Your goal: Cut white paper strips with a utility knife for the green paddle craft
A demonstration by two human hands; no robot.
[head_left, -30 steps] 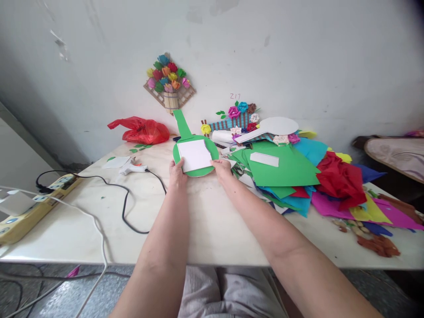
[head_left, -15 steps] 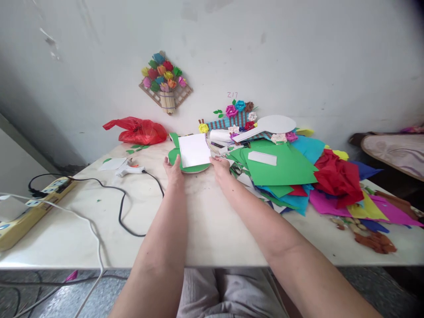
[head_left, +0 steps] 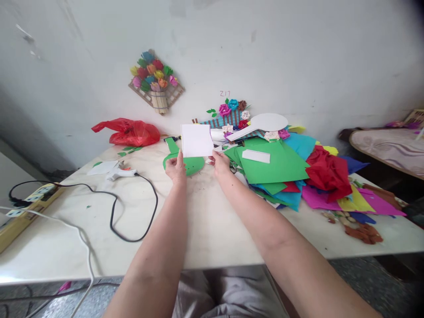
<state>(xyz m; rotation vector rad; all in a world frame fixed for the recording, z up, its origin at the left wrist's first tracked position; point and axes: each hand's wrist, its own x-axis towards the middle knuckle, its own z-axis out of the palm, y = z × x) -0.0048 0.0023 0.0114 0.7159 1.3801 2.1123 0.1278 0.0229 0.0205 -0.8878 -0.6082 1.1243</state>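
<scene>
White card, now off green paddle, between left hand and right hand.

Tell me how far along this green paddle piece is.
Done: the green paddle is cut out and lies flat on the table. In hand: the left hand and right hand hold the white card by its lower corners, raised above the paddle. Left, it seems: fixing the card down; the glue gun lies aside, untouched.

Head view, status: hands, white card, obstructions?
Holding: left hand and right hand pinch white card at lower corners, raised. Below it, green paddle cutout flat on table. Nothing blocking.
</scene>
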